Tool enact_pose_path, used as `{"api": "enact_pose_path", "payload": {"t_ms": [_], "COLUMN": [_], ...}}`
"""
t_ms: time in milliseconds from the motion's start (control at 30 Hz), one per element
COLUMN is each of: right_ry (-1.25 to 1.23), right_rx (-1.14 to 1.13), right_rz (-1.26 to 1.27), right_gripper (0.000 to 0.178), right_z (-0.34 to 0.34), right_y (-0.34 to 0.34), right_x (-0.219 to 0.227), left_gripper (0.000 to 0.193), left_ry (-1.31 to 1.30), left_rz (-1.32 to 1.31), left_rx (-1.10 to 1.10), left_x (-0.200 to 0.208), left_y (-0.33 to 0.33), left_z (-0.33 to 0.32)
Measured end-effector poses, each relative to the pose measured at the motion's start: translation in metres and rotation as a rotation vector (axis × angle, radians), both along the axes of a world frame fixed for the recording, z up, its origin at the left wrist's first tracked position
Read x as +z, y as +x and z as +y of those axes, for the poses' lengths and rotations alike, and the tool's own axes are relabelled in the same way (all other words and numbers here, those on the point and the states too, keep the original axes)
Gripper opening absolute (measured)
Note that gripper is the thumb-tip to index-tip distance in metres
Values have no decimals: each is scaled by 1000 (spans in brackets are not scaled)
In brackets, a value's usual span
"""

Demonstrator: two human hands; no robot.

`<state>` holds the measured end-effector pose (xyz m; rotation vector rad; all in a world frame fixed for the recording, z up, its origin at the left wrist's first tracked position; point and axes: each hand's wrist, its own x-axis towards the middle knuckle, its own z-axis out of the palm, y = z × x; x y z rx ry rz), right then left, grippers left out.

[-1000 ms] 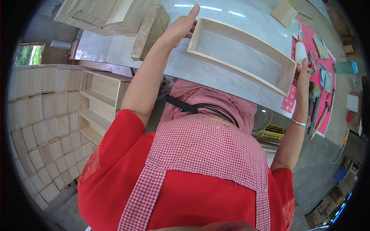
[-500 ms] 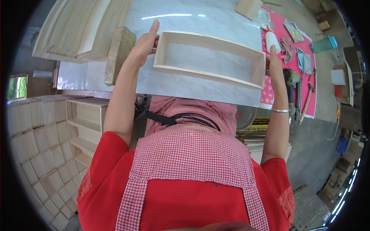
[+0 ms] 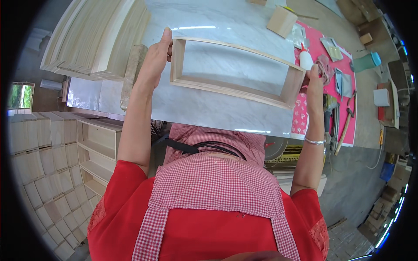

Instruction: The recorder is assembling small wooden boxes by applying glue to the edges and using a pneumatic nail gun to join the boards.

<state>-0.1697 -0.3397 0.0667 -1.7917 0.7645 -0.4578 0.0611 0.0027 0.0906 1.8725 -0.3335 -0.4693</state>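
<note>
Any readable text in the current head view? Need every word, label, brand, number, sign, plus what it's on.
None readable.
Pale wooden rectangular frame between the left hand and right hand: no lettering visible.
White plastic bottle with a red pointed tip: no legible label.
Yellow-and-black item below the table: marks too small to read.
Pink sheet with white patterns: hearts visible; any lettering too small to tell.

Bright, soft light overall w/ daylight at window [image 3: 21,96] on L, bluish strip lights [image 3: 385,237] lower R. Glare streaks on tabletop [image 3: 196,108], far side & near edge. Wood frame [image 3: 230,92] crisp; fisheye bends edges, corners black.
</note>
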Motion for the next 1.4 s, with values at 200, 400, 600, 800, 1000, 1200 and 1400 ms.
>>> {"api": "enact_pose_path", "payload": {"t_ms": [200, 400, 600, 800, 1000, 1200, 1400], "right_ry": [-100, -17, 27, -1083, -775, -490, -301], "right_rx": [37, 44, 230, -282, -322, -480, -329], "right_rz": [-234, -427, 15, 45, 392, -236, -565], "right_gripper": [59, 51, 41, 49, 64, 61, 50], "right_z": [4, 13, 13, -70, -89, -72, -5], "right_y": [-1, -31, -72, 1, 34, 27, -1], "right_x": [0, -32, -64, -65, -78, -40, 41], "left_gripper": [65, 47, 38, 21, 14, 8, 18], "left_ry": [-139, -465, -417, -201, -188, -136, 24], "left_rz": [-118, -81, 108, -143, -399, -390, -1051], "left_rx": [136, 230, 191, 377, 265, -7, -226], "left_x": [1, -19, -72, -82, -59, -48, -59], "left_y": [-15, -60, -100, -110, -126, -143, -142], "left_z": [-1, 5, 58, 75, 61, 35, -26]}}
